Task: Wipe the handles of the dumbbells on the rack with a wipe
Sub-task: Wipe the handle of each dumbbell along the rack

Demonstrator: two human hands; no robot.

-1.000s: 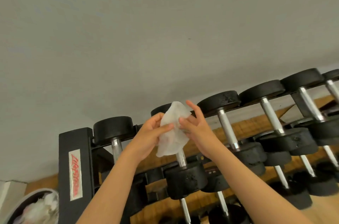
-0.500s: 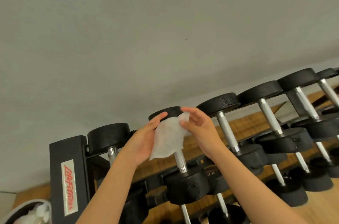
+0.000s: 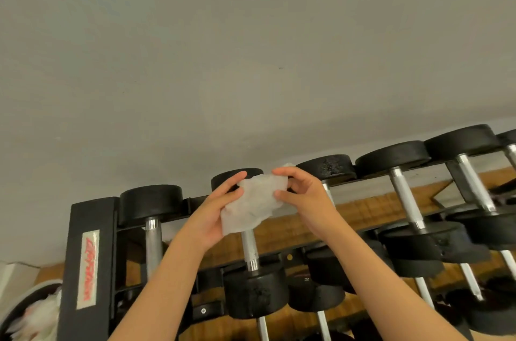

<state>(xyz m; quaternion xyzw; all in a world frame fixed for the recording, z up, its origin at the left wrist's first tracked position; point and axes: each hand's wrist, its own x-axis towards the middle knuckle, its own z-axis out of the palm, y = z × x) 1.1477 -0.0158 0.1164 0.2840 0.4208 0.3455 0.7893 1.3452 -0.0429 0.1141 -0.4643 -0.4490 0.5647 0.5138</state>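
Note:
A white wipe (image 3: 252, 202) is stretched between both hands, above the chrome handle (image 3: 249, 250) of the second dumbbell from the left on the top row. My left hand (image 3: 216, 212) pinches its left side, thumb on top. My right hand (image 3: 304, 198) pinches its right edge between thumb and fingers. The wipe hides the handle's upper part and hangs apart from the rest. Black dumbbells (image 3: 405, 192) with chrome handles line the black rack (image 3: 89, 257) to the right.
A grey wall fills the upper view. At the bottom left stands a bin (image 3: 30, 312) holding crumpled white wipes. A lower row of dumbbells (image 3: 315, 296) sits under the top row, over a wooden floor.
Both hands have pulled the bunched wipe apart, spreading it wider and flatter. The view has tilted slightly, so the rack sits a bit lower in frame.

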